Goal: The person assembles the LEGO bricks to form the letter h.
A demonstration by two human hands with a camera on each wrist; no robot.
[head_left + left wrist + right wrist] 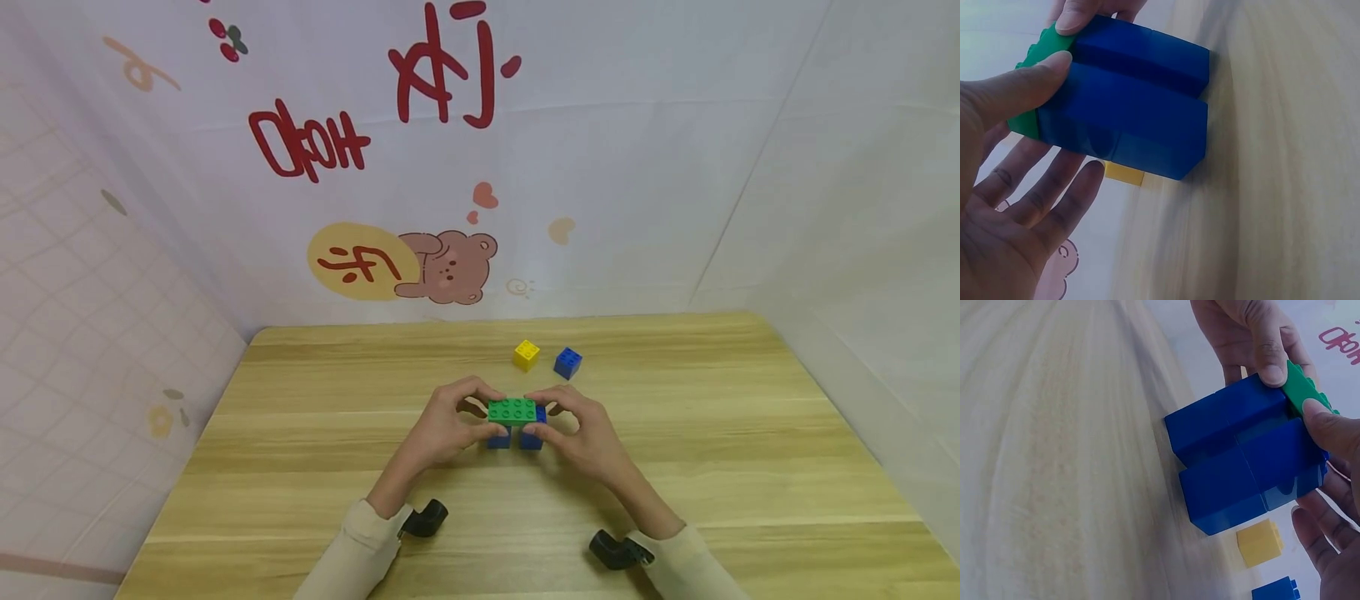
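A green studded brick [512, 411] lies flat across the tops of two blue brick stacks, a left stack [498, 441] and a right stack [532, 440]. Each stack is two bricks tall, and a narrow gap runs between them. Blue studs show beyond the green brick's right end. My left hand [448, 423] grips the green brick's left end, thumb in front and fingers behind. At the other end my right hand [591, 435] holds it likewise, its thumb at the seam between green and blue in the right wrist view.
Behind the stacks, a small yellow brick [527, 355] and a small blue brick [567, 362] stand on the wooden table [337, 383]. A white printed cloth [637, 167] hangs along the table's back edge, with more cloth at both sides.
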